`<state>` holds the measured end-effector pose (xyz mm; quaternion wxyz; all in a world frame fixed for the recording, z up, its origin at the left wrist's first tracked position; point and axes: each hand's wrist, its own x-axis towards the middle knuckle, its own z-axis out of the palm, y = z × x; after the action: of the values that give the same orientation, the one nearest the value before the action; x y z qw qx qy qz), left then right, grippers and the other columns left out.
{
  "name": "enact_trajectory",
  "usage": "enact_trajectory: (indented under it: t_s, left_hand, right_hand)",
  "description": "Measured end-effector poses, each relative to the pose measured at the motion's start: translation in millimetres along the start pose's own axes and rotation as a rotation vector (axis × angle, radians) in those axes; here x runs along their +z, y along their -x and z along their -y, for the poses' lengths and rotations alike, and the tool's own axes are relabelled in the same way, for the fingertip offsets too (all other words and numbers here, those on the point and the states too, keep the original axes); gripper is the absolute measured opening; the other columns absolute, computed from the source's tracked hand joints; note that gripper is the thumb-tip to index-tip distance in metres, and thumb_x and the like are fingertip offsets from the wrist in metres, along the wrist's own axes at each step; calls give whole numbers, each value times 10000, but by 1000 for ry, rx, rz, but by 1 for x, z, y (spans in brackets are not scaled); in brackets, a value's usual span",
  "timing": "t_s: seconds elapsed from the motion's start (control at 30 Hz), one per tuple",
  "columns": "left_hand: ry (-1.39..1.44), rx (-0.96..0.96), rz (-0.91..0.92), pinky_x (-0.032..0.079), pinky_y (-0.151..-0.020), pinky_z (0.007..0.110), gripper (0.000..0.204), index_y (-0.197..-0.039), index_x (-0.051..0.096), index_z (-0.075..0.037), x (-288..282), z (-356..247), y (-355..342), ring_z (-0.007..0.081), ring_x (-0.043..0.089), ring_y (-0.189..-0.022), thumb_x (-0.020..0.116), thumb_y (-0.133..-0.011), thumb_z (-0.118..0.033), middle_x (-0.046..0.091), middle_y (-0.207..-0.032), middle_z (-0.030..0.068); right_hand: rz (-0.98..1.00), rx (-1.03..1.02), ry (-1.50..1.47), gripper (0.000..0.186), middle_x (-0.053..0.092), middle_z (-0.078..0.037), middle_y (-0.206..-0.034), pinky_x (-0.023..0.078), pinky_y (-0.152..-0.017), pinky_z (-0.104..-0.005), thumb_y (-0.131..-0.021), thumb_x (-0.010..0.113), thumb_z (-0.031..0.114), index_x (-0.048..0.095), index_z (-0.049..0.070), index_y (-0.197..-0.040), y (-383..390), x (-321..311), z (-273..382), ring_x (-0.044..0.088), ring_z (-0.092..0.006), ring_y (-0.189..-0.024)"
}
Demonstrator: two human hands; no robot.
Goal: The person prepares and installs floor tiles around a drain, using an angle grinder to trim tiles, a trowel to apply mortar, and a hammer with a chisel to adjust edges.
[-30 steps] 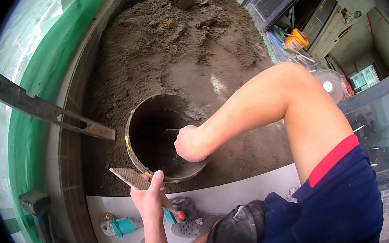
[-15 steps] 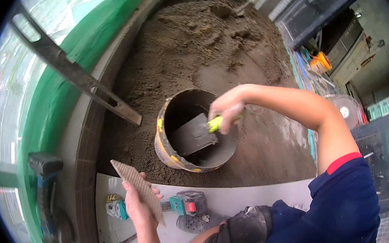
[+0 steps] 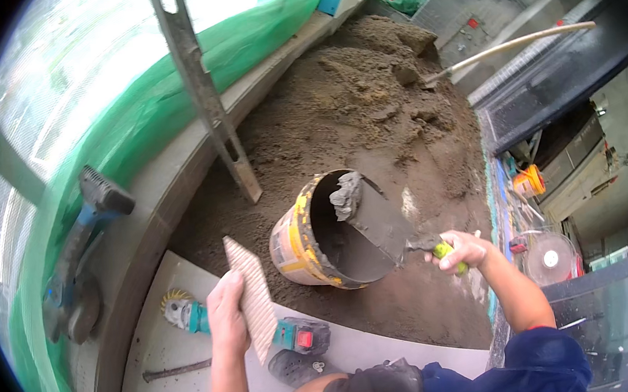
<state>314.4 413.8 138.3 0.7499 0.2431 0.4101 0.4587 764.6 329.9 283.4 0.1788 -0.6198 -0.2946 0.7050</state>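
Brown sandy bed (image 3: 300,132) carries a round yellow-and-white bucket (image 3: 296,240). Wide grey flat-bladed trowel (image 3: 382,227) with yellow-green handle: blade over bucket mouth, handle wrapped in right hand's (image 3: 457,250) curled fingers. Thin beige ridged tile (image 3: 252,294), held upright left of bucket, clasped along one edge by left hand (image 3: 227,316). Grey mortar lump (image 3: 347,195) on blade's far end.

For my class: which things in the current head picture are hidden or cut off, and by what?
Head view: part of the bucket's inside, behind the trowel.
Head view: middle of the grinder, behind the left hand and tile.
Head view: top of the slotted bar, cut off by the upper edge.
Head view: tile's other face, turned away.
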Motion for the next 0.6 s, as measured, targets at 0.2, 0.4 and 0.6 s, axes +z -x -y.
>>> enact_trajectory:
  t_s: [0.2, 0.4, 0.6]
  left_hand:
    - [131, 43, 94, 491, -721, 227, 289, -1182, 680, 26, 11, -15, 1, 61, 612, -812, 564, -1047, -201, 706, -993, 19]
    - [84, 160, -23, 487, -740, 260, 329, -1178, 674, 66, -7, -44, 27, 83, 609, -806, 501, -1032, -174, 703, -964, 43]
    - [55, 230, -47, 497, -723, 290, 343, -1121, 679, 79, -20, -59, 42, 117, 620, -784, 462, -1015, -165, 702, -948, 76]
  right_hand:
    - [-16, -226, -62, 476, 614, -40, -807, 459, -558, -287, -790, 812, 224, 670, 3, -1187, -6, 99, 0, 580, -128, -633]
    - [-138, -461, 397, 505, 664, -35, -896, 500, -664, -295, -862, 801, 314, 683, -6, -1233, -50, 178, -18, 623, -135, -730]
    - [-219, -790, 804, 330, 637, -114, -883, 500, -731, -338, -811, 828, 164, 690, -10, -1055, -87, 210, -35, 611, -222, -783]
